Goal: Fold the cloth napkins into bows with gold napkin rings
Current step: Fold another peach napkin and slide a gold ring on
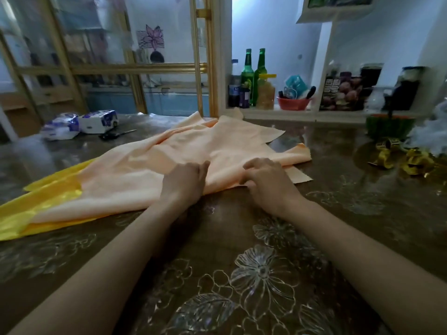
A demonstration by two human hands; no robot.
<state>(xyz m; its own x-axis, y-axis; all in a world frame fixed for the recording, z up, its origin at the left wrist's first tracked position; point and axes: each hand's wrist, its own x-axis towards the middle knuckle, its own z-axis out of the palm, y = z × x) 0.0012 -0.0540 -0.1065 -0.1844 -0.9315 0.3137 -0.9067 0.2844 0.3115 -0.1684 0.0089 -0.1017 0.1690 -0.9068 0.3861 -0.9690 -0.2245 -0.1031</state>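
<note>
Napkin [193, 151], long axis near-left to far-right, in pinch of left hand [183, 181], right hand [266, 181].

The napkin [193, 151] in front of me is plain pale peach, and the cloth [55, 197] under it is shiny bright yellow. My table cover [261, 274] is brown with silvery outlined flowers and leaves. To my right the rings [389, 144] are gold. On the shelf, two bottles [247, 76] are green and the bowl [294, 103] is red. The packs [60, 125] to my left are white and blue.
</note>
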